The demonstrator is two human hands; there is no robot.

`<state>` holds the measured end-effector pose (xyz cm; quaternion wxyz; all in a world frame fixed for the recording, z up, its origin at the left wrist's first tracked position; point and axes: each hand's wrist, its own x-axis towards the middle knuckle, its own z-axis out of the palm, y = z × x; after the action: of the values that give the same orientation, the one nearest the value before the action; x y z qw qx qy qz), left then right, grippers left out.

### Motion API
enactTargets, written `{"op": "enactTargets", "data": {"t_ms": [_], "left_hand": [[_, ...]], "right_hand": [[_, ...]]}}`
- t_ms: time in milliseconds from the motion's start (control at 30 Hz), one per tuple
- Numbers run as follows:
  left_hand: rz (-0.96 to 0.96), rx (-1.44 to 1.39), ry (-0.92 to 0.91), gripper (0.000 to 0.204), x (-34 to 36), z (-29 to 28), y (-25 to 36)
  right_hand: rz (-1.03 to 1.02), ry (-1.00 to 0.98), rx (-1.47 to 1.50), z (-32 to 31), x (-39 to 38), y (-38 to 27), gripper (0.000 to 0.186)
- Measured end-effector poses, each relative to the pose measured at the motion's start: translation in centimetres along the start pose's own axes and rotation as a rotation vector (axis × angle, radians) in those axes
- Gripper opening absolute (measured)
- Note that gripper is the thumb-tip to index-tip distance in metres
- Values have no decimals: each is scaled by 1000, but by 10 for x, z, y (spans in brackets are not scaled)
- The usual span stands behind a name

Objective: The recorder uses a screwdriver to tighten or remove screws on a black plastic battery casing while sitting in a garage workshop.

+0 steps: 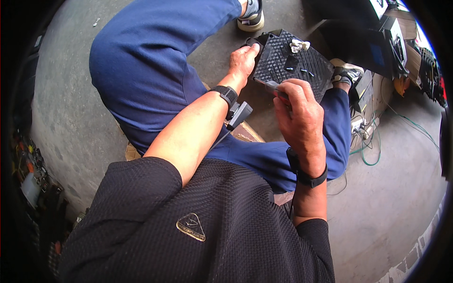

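A seated person in a black textured short-sleeved shirt (pixel 226 203) and navy-blue trousers (pixel 141 66) looks down at a black, flat-topped piece with a chequered, ridged surface (pixel 276 54). It sits ahead of the body, slightly right of centre, between the spread legs and above the grey concrete floor (pixel 382 203).

The left hand (pixel 243 62) is at the piece's left side, thumb laid on a dark part there; its other fingers are partly hidden, so how firmly it grips cannot be told. The right hand (pixel 300 104) is curled around a small grey-and-red tool (pixel 273 87) at the piece's near edge.

On top of the piece lie a crumpled white wad (pixel 299 45) and, nearer the right hand, some tiny silvery bits (pixel 306 73). Black straps circle both wrists. At right, thin green cable (pixel 370 163) loops across the floor.
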<state>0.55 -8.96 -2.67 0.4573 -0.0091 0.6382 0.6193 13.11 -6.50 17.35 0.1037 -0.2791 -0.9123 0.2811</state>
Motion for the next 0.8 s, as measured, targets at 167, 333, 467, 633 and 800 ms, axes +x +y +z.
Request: {"op": "enactTargets", "data": {"t_ms": [167, 333, 467, 633, 800], "left_hand": [[0, 6, 5, 40, 1, -1, 0], [-5, 2, 17, 40, 0, -1, 2], [-117, 0, -81, 49, 1, -5, 5], [-68, -38, -56, 36, 4, -2, -4], [-29, -16, -71, 35, 9, -3, -11]], "right_hand": [[19, 34, 44, -13, -3, -6, 27], [46, 50, 63, -17, -5, -9, 26], [31, 35, 45, -10, -5, -5, 27], [-131, -7, -143, 22, 0, 3, 26], [-180, -28, -192, 38, 3, 1, 21]]}}
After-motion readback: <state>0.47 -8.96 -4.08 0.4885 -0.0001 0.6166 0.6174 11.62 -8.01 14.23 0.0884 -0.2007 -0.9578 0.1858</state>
